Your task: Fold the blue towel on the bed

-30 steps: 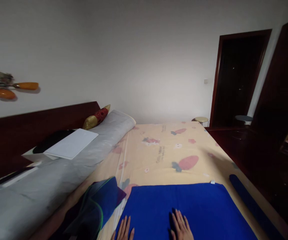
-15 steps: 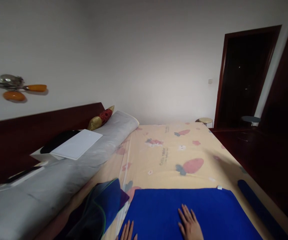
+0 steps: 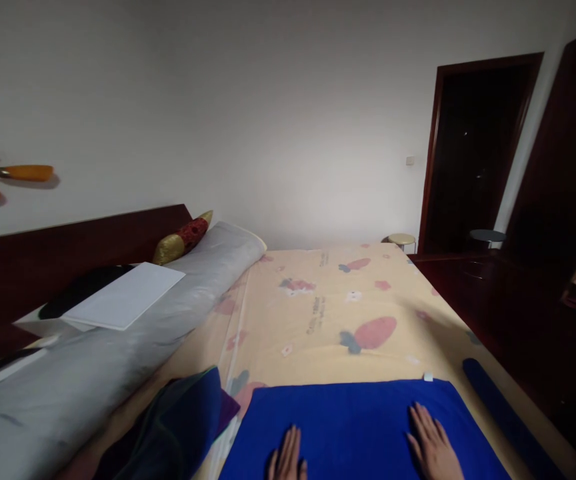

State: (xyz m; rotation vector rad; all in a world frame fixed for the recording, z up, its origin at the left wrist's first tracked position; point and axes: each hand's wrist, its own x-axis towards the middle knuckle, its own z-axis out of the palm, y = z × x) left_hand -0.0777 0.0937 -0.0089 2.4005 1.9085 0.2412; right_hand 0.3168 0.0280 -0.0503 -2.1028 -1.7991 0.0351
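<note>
head view: both hands, left hand (image 3: 287,457) and right hand (image 3: 433,448), lie flat on blue towel (image 3: 358,420).

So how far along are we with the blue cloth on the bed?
The blue cloth already lies spread flat on the patterned bed sheet, its far edge straight. In hand: the left hand and right hand both rest palm down on it, fingers flat, set wide apart. Not yet touched: the dark garment heaped beside it and the blue roll at the bed's edge.

Open yellow sheet (image 3: 348,313) beyond the blue towel (image 3: 358,427); dark garment (image 3: 178,427) crowding its left.
</note>
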